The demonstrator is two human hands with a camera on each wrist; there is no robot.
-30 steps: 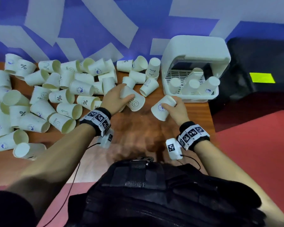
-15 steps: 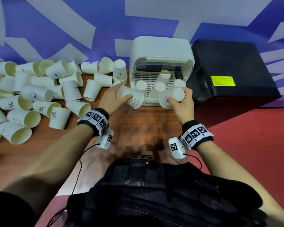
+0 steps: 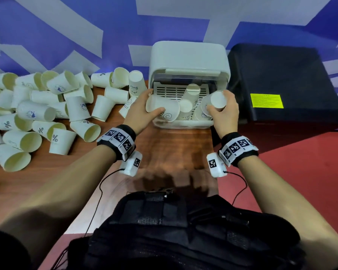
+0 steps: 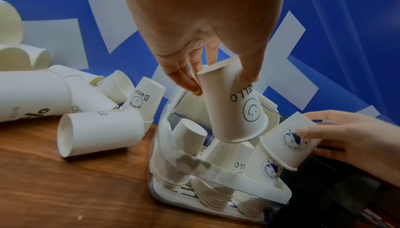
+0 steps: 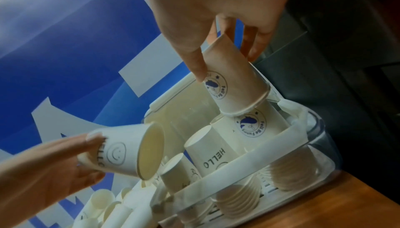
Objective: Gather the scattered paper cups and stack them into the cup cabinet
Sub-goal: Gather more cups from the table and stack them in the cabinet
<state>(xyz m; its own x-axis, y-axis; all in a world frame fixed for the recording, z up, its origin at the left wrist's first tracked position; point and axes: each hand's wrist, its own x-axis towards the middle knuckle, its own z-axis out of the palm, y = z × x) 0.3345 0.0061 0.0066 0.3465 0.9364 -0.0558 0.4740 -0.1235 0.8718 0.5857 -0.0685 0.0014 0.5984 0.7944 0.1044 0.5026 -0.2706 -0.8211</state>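
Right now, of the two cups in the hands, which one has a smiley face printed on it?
The cup in the left hand: the HELLO cup carries a line-drawn smiley. The cup in the right hand, the blue-emblem cup, shows a round blue badge instead.

Paper cups (image 3: 36, 114) were matt white, with printed marks; those stacked in the cup cabinet (image 3: 187, 55) looked alike. Cabinet shell was smooth white plastic with a slight sheen, its lower tray wall (image 4: 279, 195) clear plastic. Bench (image 3: 174, 145) was brown wood-grain, semi-gloss; wrist bands (image 3: 123, 143) were black cloth.
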